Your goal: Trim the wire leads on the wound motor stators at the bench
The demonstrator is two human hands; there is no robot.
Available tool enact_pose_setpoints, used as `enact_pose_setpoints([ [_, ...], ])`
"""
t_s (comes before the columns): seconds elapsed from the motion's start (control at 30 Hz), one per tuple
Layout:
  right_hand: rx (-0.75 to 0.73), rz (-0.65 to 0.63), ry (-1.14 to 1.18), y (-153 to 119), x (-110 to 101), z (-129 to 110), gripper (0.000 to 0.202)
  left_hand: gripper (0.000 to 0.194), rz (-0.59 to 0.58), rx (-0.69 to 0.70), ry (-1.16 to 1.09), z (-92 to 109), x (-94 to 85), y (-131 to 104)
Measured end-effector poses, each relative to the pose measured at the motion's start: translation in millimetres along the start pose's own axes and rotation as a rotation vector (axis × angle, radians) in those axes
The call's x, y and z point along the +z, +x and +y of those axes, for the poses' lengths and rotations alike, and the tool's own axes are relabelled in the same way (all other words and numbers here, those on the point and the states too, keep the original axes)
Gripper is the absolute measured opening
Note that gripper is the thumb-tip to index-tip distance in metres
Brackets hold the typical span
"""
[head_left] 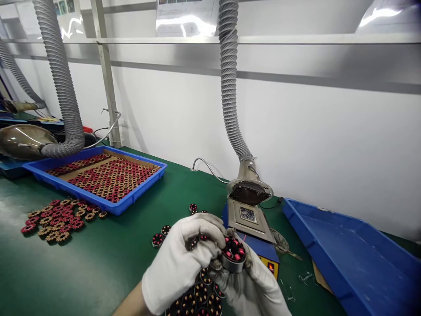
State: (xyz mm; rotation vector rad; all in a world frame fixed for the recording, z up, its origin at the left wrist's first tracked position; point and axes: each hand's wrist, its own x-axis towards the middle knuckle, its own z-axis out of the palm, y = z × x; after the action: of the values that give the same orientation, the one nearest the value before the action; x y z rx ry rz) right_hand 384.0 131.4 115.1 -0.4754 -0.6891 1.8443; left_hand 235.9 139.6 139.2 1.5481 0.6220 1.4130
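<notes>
The right hand [255, 281], in a white glove, grips a red-wound stator [234, 254] seated in a metal ring; the stator is held above the green bench [108, 250], tilted so that its windings show. The left hand [184, 256], also gloved, has its fingers curled beside the stator's left edge — whether they pinch it cannot be told. Further ringed stators [200, 294] lie below the hands. Behind the right hand stands a solder pot [251, 226] beneath an extraction hood [250, 191]. Bare stators [59, 219] lie loose at left — near a blue tray [141, 194] holding rows of them. A second blue tray [355, 259] rests at right.
</notes>
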Motion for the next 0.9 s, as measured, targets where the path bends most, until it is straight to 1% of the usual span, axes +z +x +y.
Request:
enact_pose_setpoints([
  [0.07, 0.008, -0.003, 0.001, -0.7, -1.1, -0.7, 0.036, 0.014, 0.046, -0.005, -0.074, -1.3, -3.6, -2.9],
  [0.13, 0.025, -0.007, 0.014, -1.8, -2.4, -1.8, 0.036, 0.016, 0.129, 0.023, -0.164, -0.3, -8.5, -4.9],
  [0.2, 0.04, -0.004, 0.036, -2.7, -3.6, -2.6, 0.036, 0.019, 0.195, 0.031, -0.158, 2.5, -11.9, -5.2],
  [0.23, 0.043, -0.001, 0.046, -2.9, -4.1, -2.6, 0.036, 0.021, 0.186, 0.001, -0.115, 4.0, -12.4, -4.8],
  [0.27, 0.041, 0.002, 0.051, -2.5, -4.6, -2.4, 0.036, 0.024, 0.147, -0.048, -0.061, 5.2, -11.8, -4.0],
  [0.33, 0.016, 0.01, 0.043, 0.0, -5.8, -1.2, 0.035, 0.025, 0.019, -0.142, 0.011, 5.9, -8.3, -2.0],
  [0.37, -0.011, 0.017, 0.03, 2.1, -6.3, -0.5, 0.035, 0.021, -0.026, -0.146, 0.022, 5.3, -5.8, -1.2],
  [0.4, -0.044, 0.026, 0.01, 4.8, -6.7, 0.2, 0.036, 0.018, -0.043, -0.109, 0.033, 4.3, -3.3, -0.6],
  [0.43, -0.08, 0.04, -0.017, 7.6, -6.8, 0.9, 0.037, 0.017, -0.026, -0.046, 0.06, 3.2, -1.2, -0.6],
  [0.5, -0.164, 0.082, -0.091, 12.6, -5.8, 2.2, 0.04, 0.016, 0.048, 0.119, 0.143, 1.9, 1.1, -1.9],
  [0.57, -0.283, 0.166, -0.173, 15.2, -3.1, 4.3, 0.044, 0.016, 0.105, 0.261, 0.214, 2.9, -0.1, -4.5],
  [0.6, -0.357, 0.221, -0.214, 15.3, -1.5, 6.0, 0.045, 0.016, 0.137, 0.303, 0.224, 4.3, -1.7, -5.5],
  [0.63, -0.44, 0.279, -0.258, 14.9, -0.1, 8.3, 0.046, 0.016, 0.176, 0.307, 0.21, 5.9, -3.4, -5.9],
  [0.67, -0.534, 0.326, -0.313, 14.1, 0.8, 11.1, 0.046, 0.016, 0.214, 0.268, 0.173, 7.4, -4.9, -5.6],
  [0.7, -0.65, 0.348, -0.394, 13.3, 1.0, 14.5, 0.045, 0.015, 0.232, 0.184, 0.122, 8.5, -5.7, -4.4],
  [0.73, -0.782, 0.344, -0.505, 12.5, 0.5, 18.2, 0.043, 0.018, 0.219, 0.063, 0.054, 8.8, -5.3, -2.6],
  [0.8, -1.067, 0.311, -0.794, 12.0, -2.7, 26.2, 0.04, 0.032, 0.096, -0.184, -0.111, 6.4, -0.6, 1.5],
  [0.83, -1.195, 0.29, -0.943, 12.3, -5.0, 29.8, 0.041, 0.035, 0.039, -0.267, -0.202, 3.5, 3.5, 3.1],
  [0.87, -1.289, 0.268, -1.072, 12.9, -7.3, 32.8, 0.044, 0.034, 0.017, -0.309, -0.291, -0.2, 8.2, 4.1],
  [0.9, -1.351, 0.259, -1.163, 13.8, -9.5, 34.8, 0.048, 0.028, 0.045, -0.318, -0.366, -4.5, 12.8, 4.3],
])
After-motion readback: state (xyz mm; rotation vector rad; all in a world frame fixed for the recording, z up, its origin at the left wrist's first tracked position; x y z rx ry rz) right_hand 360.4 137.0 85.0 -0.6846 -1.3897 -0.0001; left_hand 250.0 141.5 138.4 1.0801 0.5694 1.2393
